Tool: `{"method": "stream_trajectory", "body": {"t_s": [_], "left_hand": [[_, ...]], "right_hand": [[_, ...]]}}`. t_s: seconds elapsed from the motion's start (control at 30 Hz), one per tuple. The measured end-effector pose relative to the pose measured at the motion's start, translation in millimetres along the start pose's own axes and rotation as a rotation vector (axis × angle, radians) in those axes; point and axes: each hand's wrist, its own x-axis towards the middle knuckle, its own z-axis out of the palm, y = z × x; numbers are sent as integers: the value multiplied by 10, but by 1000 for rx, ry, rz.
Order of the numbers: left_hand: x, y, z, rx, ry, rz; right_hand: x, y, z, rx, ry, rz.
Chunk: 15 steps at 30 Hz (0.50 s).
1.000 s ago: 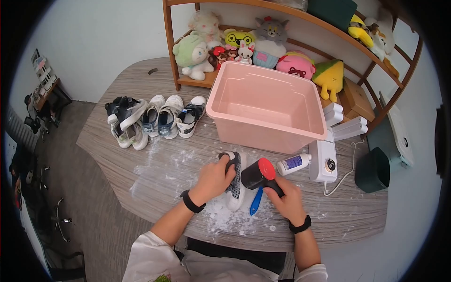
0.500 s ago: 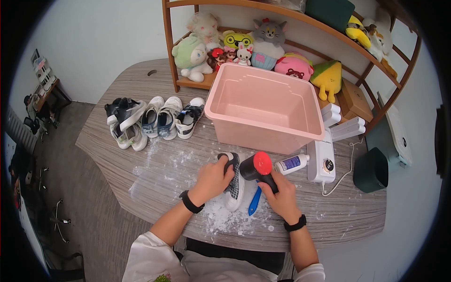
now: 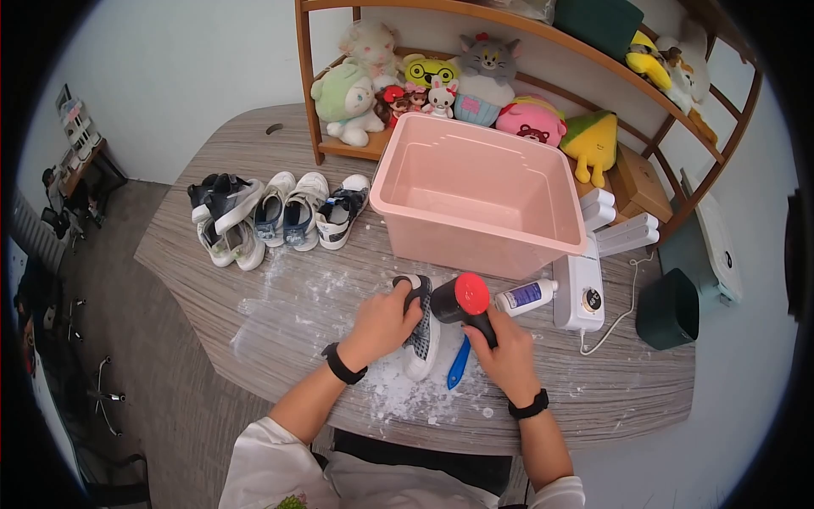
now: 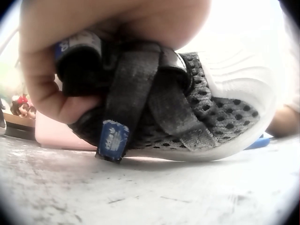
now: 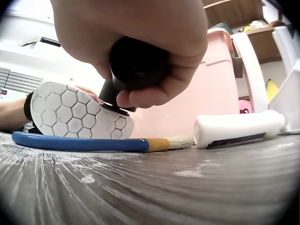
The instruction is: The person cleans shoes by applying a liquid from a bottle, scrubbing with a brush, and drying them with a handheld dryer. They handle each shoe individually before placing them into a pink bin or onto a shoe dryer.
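Observation:
A grey mesh shoe with black straps and a white sole (image 3: 420,348) lies on its side on the table, its honeycomb-patterned sole (image 5: 70,112) facing the right hand. The left hand (image 3: 381,322) grips it by the heel end, fingers curled into the opening. The right hand (image 3: 511,355) grips the handle of a black tool with a red round end (image 3: 471,293), whose head is against or very near the sole. A blue-handled brush (image 3: 459,365) lies between shoe and right hand. Beyond that hand lies a white bottle (image 3: 526,295) with a purple label.
Behind stands a pink bin (image 3: 475,242), with a shelf of plush toys (image 3: 487,72) further back. Several shoes (image 3: 301,212) are at the left. A white device (image 3: 580,288) with a cord and a dark green bin (image 3: 668,310) are at the right. White residue marks the tabletop (image 3: 288,339).
The right hand and the black tool have moved slightly left, closer to the shoe, and the tool's red end has tilted up. The left hand's grip on the shoe is unchanged.

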Motion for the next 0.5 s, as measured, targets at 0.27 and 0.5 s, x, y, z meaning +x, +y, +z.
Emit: {"method": "stream_trajectory", "body": {"t_s": [0.27, 0.5], "left_hand": [[1, 18, -17, -17, 3, -4], [1, 4, -16, -18, -5, -5]], "right_hand": [[-12, -25, -104, 133, -75, 27], [-34, 6, -91, 230, -78, 2]]}}
